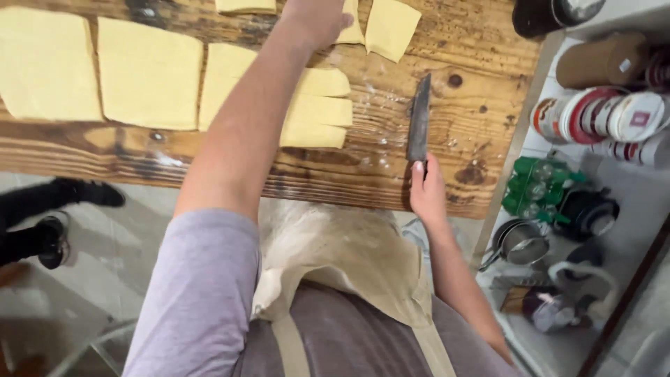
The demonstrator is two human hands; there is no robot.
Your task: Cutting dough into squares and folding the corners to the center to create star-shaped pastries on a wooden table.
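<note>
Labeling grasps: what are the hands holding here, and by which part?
Right hand holds a knife by its handle, blade flat on the wooden table. Left hand reaches onto a dough piece; whether it grips cannot be told.

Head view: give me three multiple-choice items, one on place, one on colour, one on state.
1. Where does the knife lie?
A. on the wooden table
B. on the floor
C. on the side shelf

2. What colour are the dough pieces?
A. dark brown
B. pale yellow
C. green

3. What is the right hand doing?
A. resting flat on dough
B. holding the knife handle
C. hanging free, off the table

Answers: 1 A, the blade rests on the table boards. 2 B, all the sheets look pale yellow. 3 B, its grip closes on the handle at the table edge, while the left hand reaches to the far dough.
</note>
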